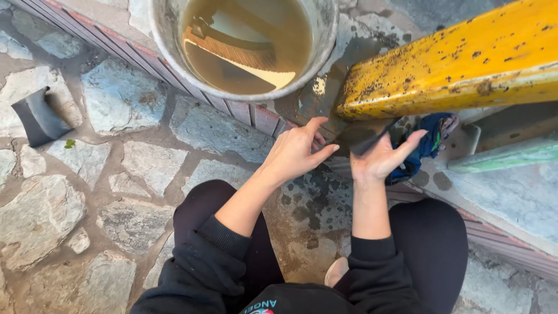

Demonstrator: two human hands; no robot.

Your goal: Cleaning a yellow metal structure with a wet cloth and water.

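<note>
I am squatting on stone paving in black clothes. My left hand point(296, 150) is raised under the end of a worn yellow metal beam point(459, 64), fingers apart, holding nothing that I can see. My right hand point(381, 157) is just right of it, pinching a thin dark strip point(367, 143) that sticks up towards the beam's underside. A blue cloth point(430, 142) hangs behind my right hand, below the beam.
A grey bucket point(160, 35) of murky brown water with a brush lying in it stands on a brick edge at the top. A dark rubber piece point(38, 119) lies on the paving at the left. A pale green bar point(505, 157) runs at the right.
</note>
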